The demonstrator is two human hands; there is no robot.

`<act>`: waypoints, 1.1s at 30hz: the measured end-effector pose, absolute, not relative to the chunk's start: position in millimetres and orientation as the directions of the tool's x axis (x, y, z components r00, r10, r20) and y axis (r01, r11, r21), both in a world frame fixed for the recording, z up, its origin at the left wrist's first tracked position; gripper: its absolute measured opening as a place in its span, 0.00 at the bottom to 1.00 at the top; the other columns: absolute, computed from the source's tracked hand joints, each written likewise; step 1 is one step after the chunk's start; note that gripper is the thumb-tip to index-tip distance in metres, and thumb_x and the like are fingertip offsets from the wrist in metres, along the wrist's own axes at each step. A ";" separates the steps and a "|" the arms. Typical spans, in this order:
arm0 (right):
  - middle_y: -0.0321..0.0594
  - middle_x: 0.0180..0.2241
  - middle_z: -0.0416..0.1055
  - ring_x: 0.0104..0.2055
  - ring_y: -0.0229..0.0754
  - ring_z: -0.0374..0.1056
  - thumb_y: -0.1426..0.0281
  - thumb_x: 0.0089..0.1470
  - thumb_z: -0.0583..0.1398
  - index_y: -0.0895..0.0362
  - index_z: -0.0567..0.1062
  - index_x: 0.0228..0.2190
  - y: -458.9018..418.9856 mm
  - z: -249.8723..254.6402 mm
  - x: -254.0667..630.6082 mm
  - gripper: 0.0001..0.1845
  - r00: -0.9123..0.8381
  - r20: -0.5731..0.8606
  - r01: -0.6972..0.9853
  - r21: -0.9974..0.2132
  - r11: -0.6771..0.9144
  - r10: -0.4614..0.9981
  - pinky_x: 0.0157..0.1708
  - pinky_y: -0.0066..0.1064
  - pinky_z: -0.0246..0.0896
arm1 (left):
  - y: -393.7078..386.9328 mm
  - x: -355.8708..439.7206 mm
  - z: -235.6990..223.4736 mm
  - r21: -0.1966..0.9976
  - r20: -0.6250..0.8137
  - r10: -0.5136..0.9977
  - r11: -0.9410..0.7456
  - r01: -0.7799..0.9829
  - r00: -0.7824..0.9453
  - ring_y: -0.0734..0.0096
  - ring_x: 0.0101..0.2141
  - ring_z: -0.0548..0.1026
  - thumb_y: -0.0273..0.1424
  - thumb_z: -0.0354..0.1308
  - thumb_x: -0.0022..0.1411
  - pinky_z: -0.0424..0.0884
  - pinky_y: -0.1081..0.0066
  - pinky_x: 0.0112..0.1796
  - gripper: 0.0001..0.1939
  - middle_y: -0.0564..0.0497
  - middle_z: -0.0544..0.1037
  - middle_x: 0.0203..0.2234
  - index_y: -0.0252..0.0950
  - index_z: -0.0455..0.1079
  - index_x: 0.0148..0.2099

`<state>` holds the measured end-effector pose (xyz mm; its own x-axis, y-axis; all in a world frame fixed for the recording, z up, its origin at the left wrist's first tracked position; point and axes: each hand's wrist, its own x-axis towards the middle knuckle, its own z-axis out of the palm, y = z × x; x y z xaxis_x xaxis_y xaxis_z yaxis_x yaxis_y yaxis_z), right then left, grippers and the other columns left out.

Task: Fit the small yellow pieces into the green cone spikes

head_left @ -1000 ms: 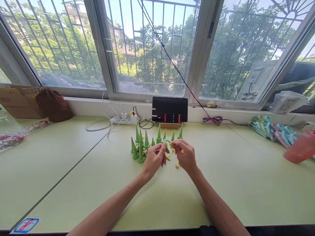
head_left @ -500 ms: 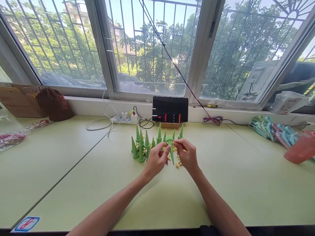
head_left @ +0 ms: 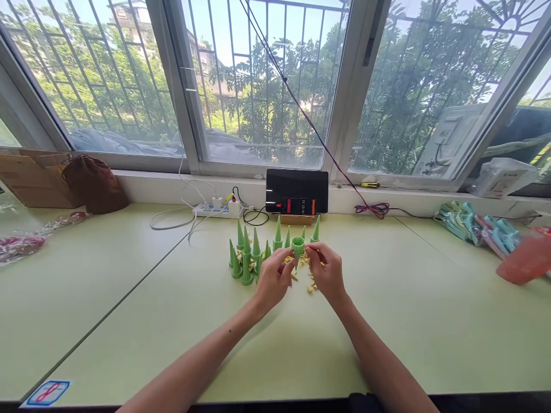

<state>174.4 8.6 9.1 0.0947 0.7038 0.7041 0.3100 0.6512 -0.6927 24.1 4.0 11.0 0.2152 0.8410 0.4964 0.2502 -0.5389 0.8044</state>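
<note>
Between both hands, a hollow green plastic cone (head_left: 298, 245) is held point down, its round threaded-looking opening tipped toward me. My left hand (head_left: 274, 277) is closed on the cone's left side with thumb and fingers. Just right of the rim, my right hand (head_left: 327, 268) is closed in a pinch; what its fingertips hold, if anything, is too small to make out. Several more green cones (head_left: 247, 269) stand point up on the table, left of and behind my hands. Small yellow pieces (head_left: 310, 287) lie scattered beneath and around the hands.
Behind the cones a black tablet (head_left: 297, 186) leans against the sill with a phone (head_left: 298, 206) before it. A power strip (head_left: 217, 211) with cables lies left of it. A red container (head_left: 523, 258) and bagged items (head_left: 456, 221) sit at right, a brown bag (head_left: 95, 183) at left.
The cone in my left hand has turned, so its opening now faces up toward me rather than its side showing. Both hands stay in nearly the same place.
</note>
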 end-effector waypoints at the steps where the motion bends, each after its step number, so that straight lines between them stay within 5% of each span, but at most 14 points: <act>1: 0.36 0.25 0.70 0.24 0.36 0.65 0.66 0.62 0.56 0.56 0.74 0.33 8.9 8.4 174.3 0.09 0.098 0.707 0.313 -0.690 0.653 0.700 0.23 0.26 0.60 | 3.5 24.3 11.8 0.797 0.503 0.837 -0.545 0.259 0.214 0.85 0.15 0.66 0.37 0.50 0.68 0.60 0.78 0.17 0.11 0.50 0.71 0.35 0.36 0.68 0.44; 7: 0.36 0.26 0.70 0.23 0.35 0.64 0.66 0.63 0.54 0.56 0.73 0.35 12.0 5.4 175.8 0.09 0.131 0.719 0.356 -0.676 0.645 0.682 0.22 0.26 0.60 | -0.8 26.2 19.4 0.793 0.536 0.839 -0.539 0.285 0.095 0.82 0.16 0.66 0.40 0.52 0.67 0.60 0.78 0.17 0.14 0.52 0.72 0.26 0.34 0.69 0.36; 14: 0.36 0.27 0.69 0.23 0.34 0.63 0.66 0.64 0.53 0.55 0.72 0.36 8.5 8.6 175.3 0.10 0.062 0.705 0.355 -0.677 0.645 0.706 0.23 0.26 0.60 | 1.3 28.2 22.0 0.979 0.194 0.958 -0.174 -0.108 0.210 0.75 0.12 0.67 0.55 0.44 0.64 0.60 0.75 0.13 0.34 0.49 0.72 0.16 0.30 0.70 0.26; 20: 0.34 0.26 0.67 0.24 0.35 0.63 0.66 0.64 0.52 0.55 0.70 0.39 5.4 10.2 174.0 0.08 -0.023 0.684 0.305 -0.690 0.657 0.729 0.26 0.27 0.61 | 2.6 26.3 23.3 0.984 0.055 0.932 0.010 -0.176 0.359 0.72 0.13 0.69 0.60 0.41 0.62 0.61 0.74 0.13 0.40 0.42 0.75 0.18 0.27 0.72 0.26; 33: 0.34 0.28 0.66 0.25 0.35 0.63 0.66 0.64 0.52 0.55 0.69 0.42 9.1 8.9 178.1 0.09 -0.021 0.661 0.261 -0.721 0.642 0.750 0.26 0.27 0.61 | 4.2 20.8 23.3 0.978 0.073 0.886 0.026 -0.208 0.458 0.73 0.16 0.71 0.54 0.48 0.63 0.62 0.74 0.15 0.32 0.42 0.78 0.27 0.27 0.73 0.35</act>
<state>178.1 9.1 8.9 -0.0209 0.7500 0.6611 0.2612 0.6424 -0.7205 20.8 4.2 23.3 0.4576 0.8861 0.0735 -0.2082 0.0264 0.9777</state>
